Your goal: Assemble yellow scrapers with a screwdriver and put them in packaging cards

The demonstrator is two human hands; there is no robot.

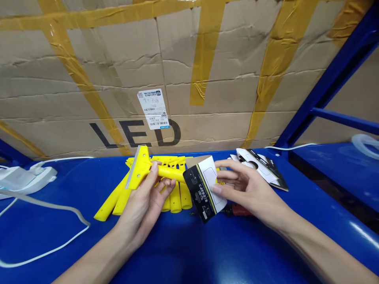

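My left hand (146,203) is closed round the neck of a yellow scraper (139,169), whose metal blade edge faces left. The scraper's handle points right, and its far end passes behind or into a black and white packaging card (203,193); I cannot tell which. My right hand (247,187) pinches that card at its right side between thumb and fingers. Behind and below my left hand lie several more yellow scrapers (176,199) on the blue surface. Partly hidden under the card and my right hand is a tool with a red handle (240,210).
A blue tabletop (183,252) spreads below. More packaging cards (266,169) lie at the right. A large taped cardboard box (183,67) stands behind. A white power strip (44,175) and cables (59,246) lie left. A blue metal frame (328,86) rises right.
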